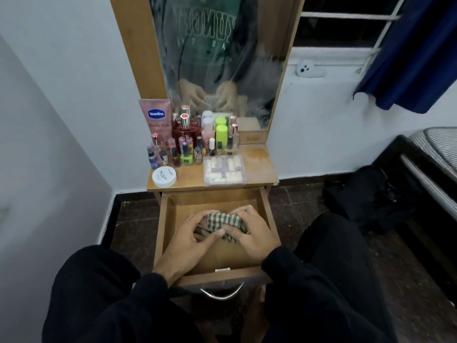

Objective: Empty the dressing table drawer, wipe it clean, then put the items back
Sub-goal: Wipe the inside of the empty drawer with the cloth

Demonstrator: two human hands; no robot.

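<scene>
Both your left hand (190,235) and right hand (252,231) curl their fingers round the checked cloth (223,222) inside the open drawer (268,216) (the pink tube (155,118) on the table reads "Vaseline").

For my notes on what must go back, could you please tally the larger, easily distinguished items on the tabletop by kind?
Pink Vaseline tube: 1
White round jar: 1
Clear plastic box: 1
Lime-capped bottles: 2
Total: 5; the small bottles are too crowded to count.
</scene>
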